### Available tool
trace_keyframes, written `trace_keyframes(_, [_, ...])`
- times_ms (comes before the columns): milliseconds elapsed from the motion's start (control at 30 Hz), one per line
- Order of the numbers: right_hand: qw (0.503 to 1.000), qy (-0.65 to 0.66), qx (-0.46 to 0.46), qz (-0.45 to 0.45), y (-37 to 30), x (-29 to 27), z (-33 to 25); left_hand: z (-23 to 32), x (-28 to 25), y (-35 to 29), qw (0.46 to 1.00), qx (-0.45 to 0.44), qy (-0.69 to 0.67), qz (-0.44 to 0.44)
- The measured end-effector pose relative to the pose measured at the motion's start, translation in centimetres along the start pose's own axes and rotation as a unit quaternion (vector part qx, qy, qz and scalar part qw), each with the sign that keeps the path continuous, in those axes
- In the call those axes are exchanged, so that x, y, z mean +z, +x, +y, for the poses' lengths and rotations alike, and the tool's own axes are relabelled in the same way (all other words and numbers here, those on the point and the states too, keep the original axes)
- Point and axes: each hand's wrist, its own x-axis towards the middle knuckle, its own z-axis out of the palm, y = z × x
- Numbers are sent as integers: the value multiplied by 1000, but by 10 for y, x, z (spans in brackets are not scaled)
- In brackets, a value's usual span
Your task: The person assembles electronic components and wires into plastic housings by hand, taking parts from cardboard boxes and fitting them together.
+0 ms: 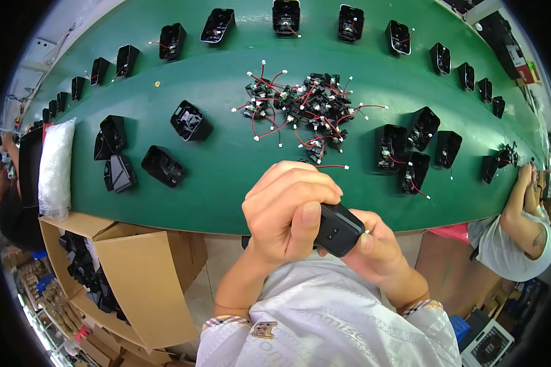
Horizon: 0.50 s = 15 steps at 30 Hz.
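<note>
- Left hand: above the near edge of the desk, fingers curled, thumb pointing away from the body.
- Right hand: slightly closer in, gripping, thumb bent.
- Forearms: bare, slanting inward.

Held housing was black. Tabletop was green. Heaped small parts were black, wires red, connectors white. Carton was brown; plastic bag was white. Shirt was pale with tonal pattern, sleeve cuffs checked tan. Co-worker's shirt was white.

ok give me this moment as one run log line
left hand: holding black case | right hand: holding same case | green table: wired parts heap beyond hands
</note>
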Motion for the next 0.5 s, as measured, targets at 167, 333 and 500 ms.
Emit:
trace_keyframes(167, [998,68,4,-18,2,-3,12,-6,4,-5,1000,-1,-27,2])
trace_keyframes(333, [998,53,-14,-7,0,-14,19,-9,7,-7,1000,-8,-29,3])
trace_keyframes(500, [998,-26,-43,24,-5,-3,1,0,9,-8,997,-39,-56,-36])
